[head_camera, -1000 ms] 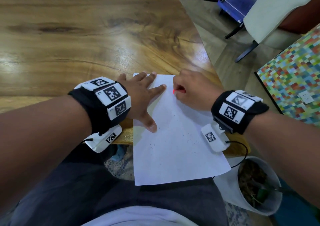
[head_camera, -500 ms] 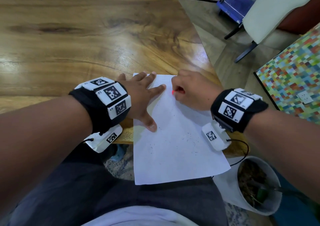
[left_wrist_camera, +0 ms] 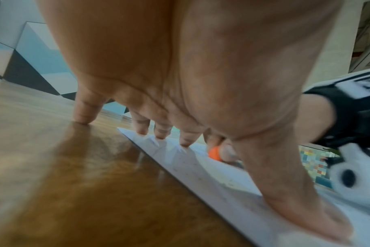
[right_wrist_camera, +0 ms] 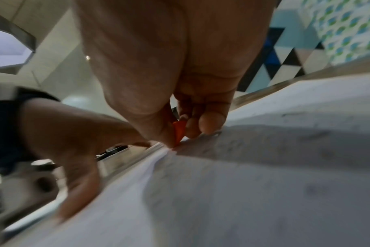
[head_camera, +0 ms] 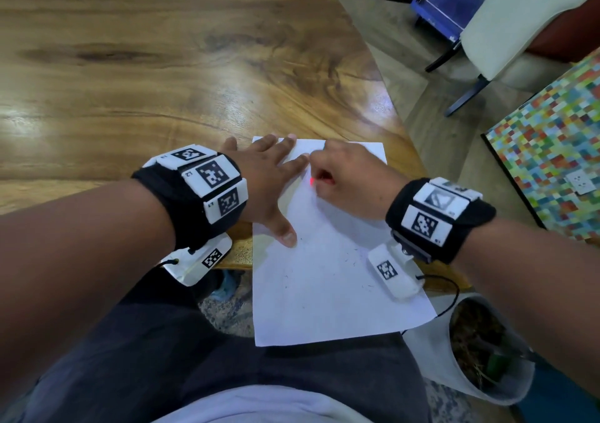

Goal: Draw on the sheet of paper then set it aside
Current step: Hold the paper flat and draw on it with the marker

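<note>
My right hand point(head_camera: 349, 175) is pinching a short orange crayon point(head_camera: 312, 181) in a closed grip, its tip touching the sheet of paper point(head_camera: 324, 286). Just beside that grip, my left hand point(head_camera: 269, 179) is pressing flat, fingers straight, on the sheet's edge. The sheet is overhanging the wooden bench point(head_camera: 162, 65) toward me.

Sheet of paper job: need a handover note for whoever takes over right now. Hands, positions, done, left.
Left hand: flat, fingers spread, pressing the sheet of paper onto the wooden table.
Right hand: pinches a short orange-red crayon, tip on the sheet near its far edge.
Sheet: near end overhangs the table edge above the lap.
Done: only small scattered marks visible.
Left: finish the drawing, then set the sheet aside.
</note>
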